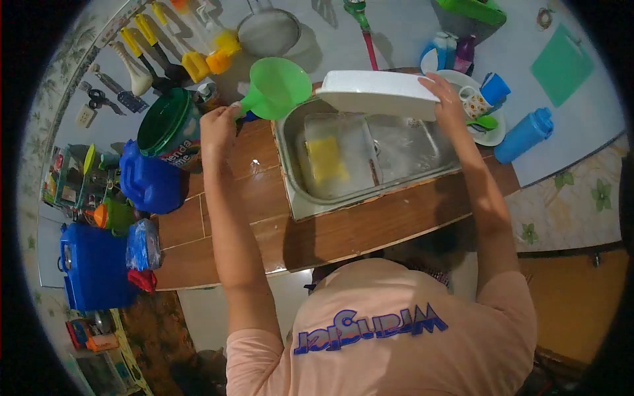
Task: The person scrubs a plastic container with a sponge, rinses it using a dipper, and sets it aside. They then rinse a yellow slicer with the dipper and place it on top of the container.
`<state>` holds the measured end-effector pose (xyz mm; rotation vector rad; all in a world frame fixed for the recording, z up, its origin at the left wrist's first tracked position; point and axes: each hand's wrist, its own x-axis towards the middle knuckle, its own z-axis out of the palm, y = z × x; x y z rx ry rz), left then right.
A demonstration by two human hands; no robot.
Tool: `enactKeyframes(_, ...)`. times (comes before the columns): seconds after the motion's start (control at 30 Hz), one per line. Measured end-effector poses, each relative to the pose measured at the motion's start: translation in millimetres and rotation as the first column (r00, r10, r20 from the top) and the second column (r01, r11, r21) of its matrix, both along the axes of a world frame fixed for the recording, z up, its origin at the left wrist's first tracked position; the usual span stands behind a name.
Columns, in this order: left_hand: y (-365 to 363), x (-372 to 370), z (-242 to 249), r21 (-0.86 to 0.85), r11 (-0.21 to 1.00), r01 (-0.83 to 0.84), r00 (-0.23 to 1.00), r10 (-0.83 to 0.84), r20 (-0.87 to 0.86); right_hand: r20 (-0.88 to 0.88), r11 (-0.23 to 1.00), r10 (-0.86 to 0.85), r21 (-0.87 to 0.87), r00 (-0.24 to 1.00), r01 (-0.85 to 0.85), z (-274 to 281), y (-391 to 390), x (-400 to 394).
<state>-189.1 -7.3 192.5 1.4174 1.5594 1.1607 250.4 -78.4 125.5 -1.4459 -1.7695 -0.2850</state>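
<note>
**Green dipper on the left, white tub on the right**

Holds a green dipper [284,82] by the handle in the left hand [218,132], fingers closed round the grip. Grasps one end of a white tub [373,96] in the right hand [445,99], fingers over the corner. Has the tub raised above the back of the sink [413,152], just right of the dipper, perhaps to let drips fall in the basin and not on the brown counter [370,224]. Likely grips the dipper by the handle to leave its cup free. Below the tub, in the basin: a yellow piece [325,160], too unclear to name.

Looks light green, round and smooth as a dipper, with its wide mouth turned toward the camera; shows no clear sign of water inside. Looks plain white and shallow as a tub, with a brighter upper face and a greyer, shaded side below. Hard to tell whether empty.
</note>
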Motion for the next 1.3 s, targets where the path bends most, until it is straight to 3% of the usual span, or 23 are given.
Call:
enactKeyframes(0.1,-1.0,-8.1,13.0,-0.011,0.999,-0.043,0.996,0.044,0.080,0.171,0.999,-0.025,0.043,0.985,0.018,-6.4,-13.8,-9.7)
enactKeyframes(0.27,-2.4,-30.0,29.5,-0.031,0.999,0.021,0.975,-0.013,0.223,0.354,0.997,-0.025,0.079,0.935,-0.004,-23.4,-15.3,-23.9)
enactKeyframes(0.53,2.1,-53.1,46.7,-0.080,0.993,0.092,0.951,-0.064,0.303,0.350,0.994,0.021,0.095,0.937,-0.058,-28.7,-2.1,-60.6)
enactKeyframes(0.7,12.6,-67.8,50.5,-0.088,0.983,0.162,0.961,-0.137,0.242,0.351,0.982,0.098,0.118,0.931,-0.148,-25.8,1.0,-95.9)
enactKeyframes(0.8,13.3,-75.2,56.3,-0.108,0.972,0.210,0.952,-0.178,0.249,0.387,0.965,0.201,0.082,0.900,-0.251,-11.3,-10.3,-139.3)
enactKeyframes(0.97,12.2,-77.9,67.5,-0.120,0.965,0.235,0.945,-0.198,0.259,0.391,0.837,0.431,0.164,0.813,-0.522,-13.9,-12.9,-245.6)
enactKeyframes(1.1,16.8,-79.8,64.4,-0.131,0.960,0.249,0.936,-0.204,0.288,0.482,0.691,0.462,0.330,0.745,-0.643,-22.3,-3.7,-338.3)
enactKeyframes(1.3,6.5,-86.8,57.8,-0.165,0.961,0.221,0.961,-0.185,0.206,0.513,0.652,0.578,0.179,0.635,-0.737,-66.5,-13.5,-445.9)
